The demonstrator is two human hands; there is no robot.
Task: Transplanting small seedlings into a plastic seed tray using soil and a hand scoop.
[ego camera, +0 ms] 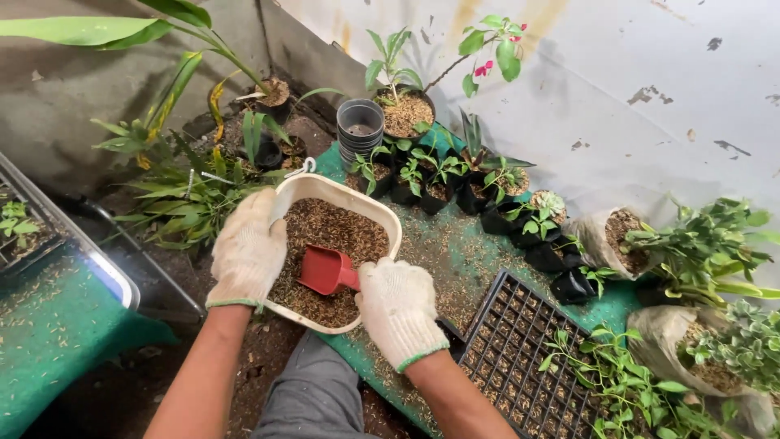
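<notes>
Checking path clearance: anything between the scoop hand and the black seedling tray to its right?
Nothing visible. The right hand grips the red scoop in the basin; the black seedling tray lies right beside it on the green mat, with only scattered husk between.

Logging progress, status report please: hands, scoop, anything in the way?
Left hand grips cream plastic basin rim. Right hand holds red plastic scoop in husk mix. Nothing blocking.

Stained white wall (617, 73), grey wall (73, 89), green mat (57, 333), daylight
</notes>
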